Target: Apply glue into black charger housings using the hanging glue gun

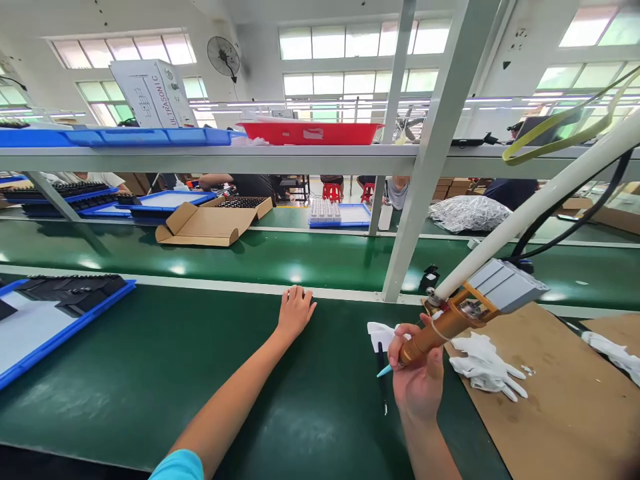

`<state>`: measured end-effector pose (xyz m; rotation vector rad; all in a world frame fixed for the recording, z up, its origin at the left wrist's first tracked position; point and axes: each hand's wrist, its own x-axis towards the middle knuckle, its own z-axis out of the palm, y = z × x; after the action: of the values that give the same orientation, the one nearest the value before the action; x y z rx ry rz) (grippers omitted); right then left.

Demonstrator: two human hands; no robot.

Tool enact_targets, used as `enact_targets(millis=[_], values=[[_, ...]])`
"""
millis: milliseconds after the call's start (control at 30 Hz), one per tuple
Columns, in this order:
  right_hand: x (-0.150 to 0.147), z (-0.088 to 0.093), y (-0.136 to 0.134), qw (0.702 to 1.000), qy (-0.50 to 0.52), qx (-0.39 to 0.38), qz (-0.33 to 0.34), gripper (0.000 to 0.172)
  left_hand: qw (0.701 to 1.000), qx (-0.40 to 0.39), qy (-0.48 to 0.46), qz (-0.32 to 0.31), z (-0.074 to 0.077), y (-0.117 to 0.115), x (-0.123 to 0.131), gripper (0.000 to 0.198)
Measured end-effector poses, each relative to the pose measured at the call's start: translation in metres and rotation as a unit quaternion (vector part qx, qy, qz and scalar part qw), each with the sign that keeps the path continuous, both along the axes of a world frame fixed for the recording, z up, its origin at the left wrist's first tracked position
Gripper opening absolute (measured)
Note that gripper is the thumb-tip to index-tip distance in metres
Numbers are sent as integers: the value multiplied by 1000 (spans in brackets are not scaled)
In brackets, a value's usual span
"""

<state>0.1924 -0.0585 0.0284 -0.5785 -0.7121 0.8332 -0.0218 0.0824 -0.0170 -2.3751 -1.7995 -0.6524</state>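
My left hand (295, 312) rests palm down on the green worktop (310, 400) at its far white edge. Its fingers are stretched out, and nothing shows in them. My right hand (419, 380) is closed around a copper-coloured cylindrical tool (431, 337), tilted with its upper end to the right. A grey finned block (509, 287) sits at that upper end, partly in front of a white tube. A light blue tip (384, 371) shows by the fingers; I cannot tell what it belongs to. Below lie a thin black stick (383, 390) and a white scrap (380, 333).
White gloves (483, 367) lie on brown cardboard (560, 413) at right. A blue-rimmed tray (65, 327) with black parts stands at left. A slanted metal post (425, 167) rises ahead. The shelf (300, 159) carries a red tray (310, 133). Past the green strip are an opened carton (205, 223) and people.
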Motion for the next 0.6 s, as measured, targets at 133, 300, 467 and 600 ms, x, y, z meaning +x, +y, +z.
enact_targets(millis=[133,300,467,600], values=[[1,-2,2,1000,6,-1,2,43,998,18,30,51,-8,6,0,27],[3,-3,2,1000,16,1,7,39,995,7,46,93,-12,15,-14,30],[3,-4,1,1000,9,0,2,35,990,35,51,124,-7,13,-15,42],[3,-6,2,1000,2,-6,-7,35,999,7,44,2,-5,11,13,45]])
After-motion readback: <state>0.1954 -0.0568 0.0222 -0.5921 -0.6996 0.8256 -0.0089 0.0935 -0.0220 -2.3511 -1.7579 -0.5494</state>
